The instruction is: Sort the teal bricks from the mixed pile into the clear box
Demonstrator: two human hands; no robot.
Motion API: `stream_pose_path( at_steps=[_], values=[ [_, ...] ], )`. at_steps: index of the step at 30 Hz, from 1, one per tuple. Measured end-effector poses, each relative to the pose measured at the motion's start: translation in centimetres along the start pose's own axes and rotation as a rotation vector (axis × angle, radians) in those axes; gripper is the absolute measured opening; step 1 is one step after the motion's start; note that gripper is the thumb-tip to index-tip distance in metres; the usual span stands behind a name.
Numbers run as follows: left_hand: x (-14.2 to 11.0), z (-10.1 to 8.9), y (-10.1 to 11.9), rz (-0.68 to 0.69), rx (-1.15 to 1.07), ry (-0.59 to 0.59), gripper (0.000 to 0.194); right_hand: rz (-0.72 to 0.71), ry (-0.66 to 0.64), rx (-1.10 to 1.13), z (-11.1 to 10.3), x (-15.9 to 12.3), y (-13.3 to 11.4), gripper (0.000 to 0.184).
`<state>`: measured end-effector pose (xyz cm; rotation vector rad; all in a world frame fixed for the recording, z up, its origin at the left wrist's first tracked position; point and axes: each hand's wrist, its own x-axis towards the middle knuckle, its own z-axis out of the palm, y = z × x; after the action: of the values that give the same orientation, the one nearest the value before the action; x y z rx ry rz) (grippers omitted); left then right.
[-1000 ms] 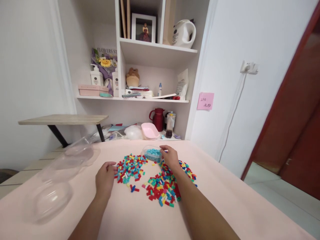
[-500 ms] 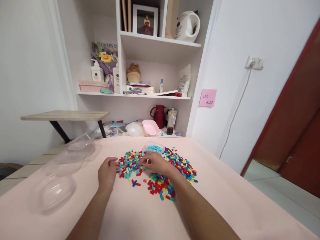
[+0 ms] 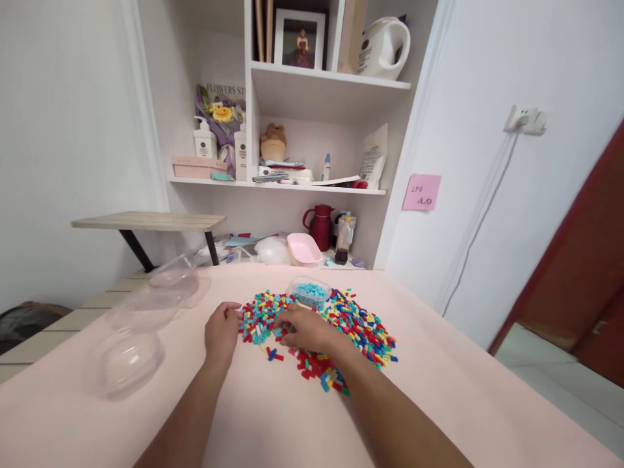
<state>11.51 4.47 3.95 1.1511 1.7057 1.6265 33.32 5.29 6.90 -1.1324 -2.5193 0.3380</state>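
Note:
A loose spread of small toy building bricks (image 3: 266, 311) in red, blue, yellow, green and light blue lies on the pink-covered table. My left hand (image 3: 222, 333) rests at the left edge of the bricks, its fingers curled in; whatever may be in them is hidden. Over the middle of the pile, my right hand (image 3: 308, 330) reaches down with thumb and forefinger apart at the bricks. Just behind it stands a clear plastic tub (image 3: 309, 300) holding light-blue bricks. A blue and a red brick (image 3: 273, 355) lie together in front of the pile.
Empty clear plastic tubs (image 3: 124, 361) stand on the left. Along the back are a pink basin (image 3: 304, 249), a dark red jug (image 3: 320, 227) and a bottle of dark liquid (image 3: 344, 242). A small wooden stand (image 3: 151, 221) is at the back left, below white shelves (image 3: 316, 84).
The view has swung slightly left, so the scene sits further right. My right hand has shifted a little left and nearer over the pile, its thumb and forefinger wider apart. The left hand stays at the pile's edge.

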Motion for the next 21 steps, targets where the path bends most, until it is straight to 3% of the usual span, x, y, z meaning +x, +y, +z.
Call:
stream_pose_path(
  at_steps=[21],
  values=[
    [-0.16, -0.03, 0.43, -0.003, 0.024, -0.003, 0.022, 0.023, -0.062, 0.111, -0.31, -0.06, -0.89, 0.022]
  ],
)
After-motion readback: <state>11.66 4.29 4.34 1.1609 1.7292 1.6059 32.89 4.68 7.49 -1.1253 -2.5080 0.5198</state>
